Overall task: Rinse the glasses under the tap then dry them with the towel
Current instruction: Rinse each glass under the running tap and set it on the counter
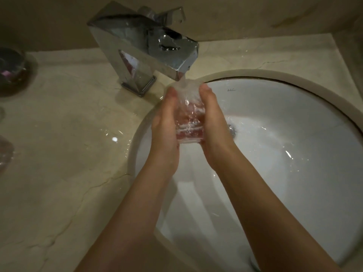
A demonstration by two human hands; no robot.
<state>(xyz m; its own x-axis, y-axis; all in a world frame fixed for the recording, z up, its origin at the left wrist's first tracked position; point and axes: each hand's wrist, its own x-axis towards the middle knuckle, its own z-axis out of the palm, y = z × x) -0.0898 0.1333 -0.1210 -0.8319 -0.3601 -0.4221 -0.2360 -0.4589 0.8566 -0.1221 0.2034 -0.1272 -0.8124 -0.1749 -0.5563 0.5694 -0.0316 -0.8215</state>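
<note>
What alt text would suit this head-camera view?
Two hands, left hand and right hand, hold a clear glass under water running from a chrome tap, over a white round sink set in a wet marble counter.

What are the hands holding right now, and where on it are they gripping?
A clear glass, held under the running tap over the sink. The left hand and right hand clasp its opposite sides, fingers along its walls.

Head camera, looking steeply down over a washbasin

The single wide-angle view sits above the person's forearms, close to the sink (pixel 294 134), facing the tap (pixel 145 48) and the back wall; the stone counter (pixel 59 154) bends at the frame's edges.
</note>
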